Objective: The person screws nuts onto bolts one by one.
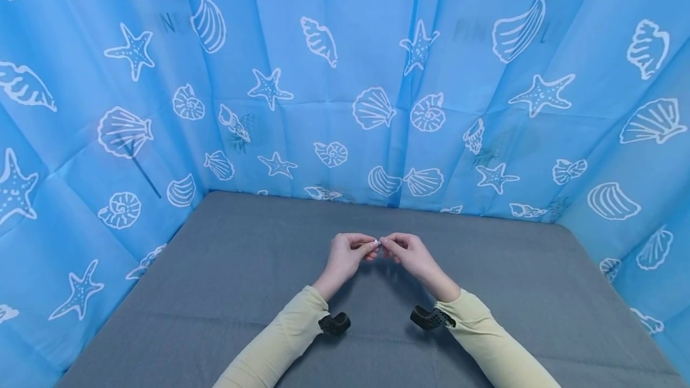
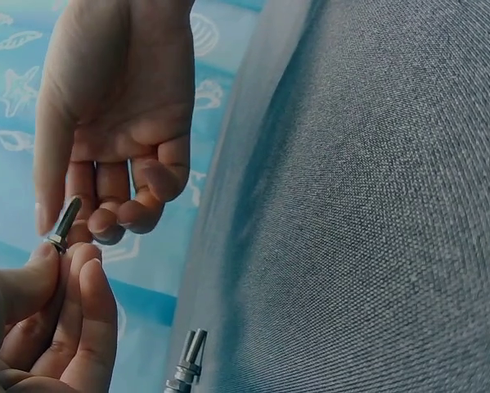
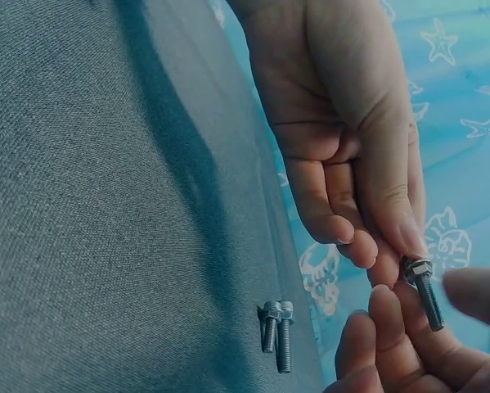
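My left hand (image 1: 345,256) pinches a metal bolt (image 3: 429,299) near its head, between thumb and fingertips. A hex nut and what look like washers (image 3: 414,266) sit on the bolt beside my left thumb. The bolt's threaded shank points to the right, towards my right hand (image 1: 412,255). In the right wrist view, the right thumb (image 3: 478,295) stands apart from the shank, and the other fingers (image 3: 384,319) are loosely bent around its far side. Whether a right finger touches the shank is hard to tell. Both hands are above the table.
Two more bolts (image 3: 284,336) with hex parts at one end lie side by side on the grey cloth-covered table (image 1: 259,244). Blue curtains (image 1: 323,124) with white shell prints hang along the back and sides. A black wrist camera (image 1: 334,323) sits on each sleeve.
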Demonstrator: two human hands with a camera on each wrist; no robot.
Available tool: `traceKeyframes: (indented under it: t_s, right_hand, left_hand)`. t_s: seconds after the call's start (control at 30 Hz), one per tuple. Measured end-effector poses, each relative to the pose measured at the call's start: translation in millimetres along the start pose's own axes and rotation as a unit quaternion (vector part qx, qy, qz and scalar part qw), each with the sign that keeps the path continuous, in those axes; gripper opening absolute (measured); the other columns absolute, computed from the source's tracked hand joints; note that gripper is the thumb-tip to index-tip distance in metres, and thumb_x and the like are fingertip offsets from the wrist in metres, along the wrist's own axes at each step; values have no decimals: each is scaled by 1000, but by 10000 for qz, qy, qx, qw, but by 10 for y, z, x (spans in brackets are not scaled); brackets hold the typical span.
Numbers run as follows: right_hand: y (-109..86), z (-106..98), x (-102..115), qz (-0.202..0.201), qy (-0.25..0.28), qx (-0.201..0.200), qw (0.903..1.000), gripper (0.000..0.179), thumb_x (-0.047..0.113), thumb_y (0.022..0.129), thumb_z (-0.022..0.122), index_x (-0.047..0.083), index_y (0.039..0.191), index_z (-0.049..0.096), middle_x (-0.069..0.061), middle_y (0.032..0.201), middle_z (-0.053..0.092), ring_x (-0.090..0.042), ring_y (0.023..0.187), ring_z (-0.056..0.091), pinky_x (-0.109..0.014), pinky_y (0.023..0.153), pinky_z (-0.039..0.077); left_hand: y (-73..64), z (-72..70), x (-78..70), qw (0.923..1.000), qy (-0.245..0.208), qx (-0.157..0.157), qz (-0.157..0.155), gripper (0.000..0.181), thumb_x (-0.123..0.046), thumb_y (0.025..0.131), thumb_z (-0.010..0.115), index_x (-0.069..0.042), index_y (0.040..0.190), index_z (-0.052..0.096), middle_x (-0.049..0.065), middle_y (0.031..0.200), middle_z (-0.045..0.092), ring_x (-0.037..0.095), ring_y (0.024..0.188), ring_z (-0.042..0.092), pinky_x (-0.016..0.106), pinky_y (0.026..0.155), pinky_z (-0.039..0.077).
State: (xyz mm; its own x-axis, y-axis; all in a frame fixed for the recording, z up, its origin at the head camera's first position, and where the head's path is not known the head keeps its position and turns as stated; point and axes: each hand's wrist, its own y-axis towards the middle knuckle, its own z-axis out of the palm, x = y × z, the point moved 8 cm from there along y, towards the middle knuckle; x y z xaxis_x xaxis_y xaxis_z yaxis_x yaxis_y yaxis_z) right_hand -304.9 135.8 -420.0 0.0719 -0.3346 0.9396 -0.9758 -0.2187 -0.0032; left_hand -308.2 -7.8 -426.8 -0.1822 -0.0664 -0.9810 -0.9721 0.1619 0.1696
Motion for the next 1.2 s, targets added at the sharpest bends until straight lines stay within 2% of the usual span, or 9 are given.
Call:
traceKeyframes:
  t_s: [0.17,0.3,0.4,0.5,0.6,0.7,0.9,1.03,1.2]
  right_hand:
    - [-8,-2,19,-80,265,50,9996,28,20,98,58,-4,110,61,-23,98,64,-37,91,59,-41,72,50]
    - [-21,8,68,-283,193,119,9993,23,13,95,61,-5,109,61,-24,99,63,-34,85,60,-39,69,50]
    - [-26,14,76,-241,13,131,9996,24,17,97,59,-5,106,63,-21,93,64,-30,77,58,-37,66,48]
    - [-23,17,59,-84,-53,142,9999,31,24,99,55,-4,104,65,-16,89,64,-27,77,57,-36,66,48]
    - [-23,14,55,-9,146,167,9998,33,26,100,53,-5,106,63,-16,91,64,-28,82,59,-36,69,49]
    - [-15,12,60,-151,298,260,9991,29,20,99,55,-6,110,60,-21,97,63,-31,87,60,-38,72,50]
    - [-5,13,51,-300,228,280,9989,24,15,97,58,-7,107,61,-24,97,63,-34,85,58,-41,73,50]
    - [-7,14,41,-182,62,203,9996,28,20,100,53,-5,105,64,-22,91,63,-38,86,57,-43,74,49]
    - [-25,27,30,-7,213,251,9995,29,21,101,52,-6,109,62,-19,95,64,-29,87,60,-40,76,50]
  left_hand:
    - [-3,-3,-9,10000,-49,-1,30,13,-9,88,69,0,95,74,8,79,71,21,72,70,33,66,59]
    - [-8,4,0,10000,-49,19,14,13,-9,88,69,0,96,74,5,78,71,16,70,69,31,66,59]
    - [-13,6,3,10000,-30,14,28,12,-9,88,69,0,95,74,6,78,71,16,70,69,33,66,59]
    - [-14,3,5,10000,-13,-20,15,12,-10,88,69,-1,94,74,7,78,71,18,70,69,36,67,59]
    - [-9,3,-4,10000,-1,-34,29,12,-10,88,69,-1,94,74,8,79,71,20,70,69,36,67,59]
    - [-2,-3,-11,10000,9,-42,32,12,-11,88,69,-2,94,74,6,78,71,19,70,69,33,66,59]
    - [-3,-2,-16,10000,58,-22,47,11,-11,88,69,-2,93,74,3,77,71,16,69,69,30,64,58]
    - [-5,6,-16,10000,44,-30,76,11,-12,88,70,-2,92,75,5,76,71,18,69,69,33,65,59]
    - [-16,7,-31,9999,-17,-58,107,13,-11,88,69,0,94,74,12,79,71,26,72,70,37,67,59]
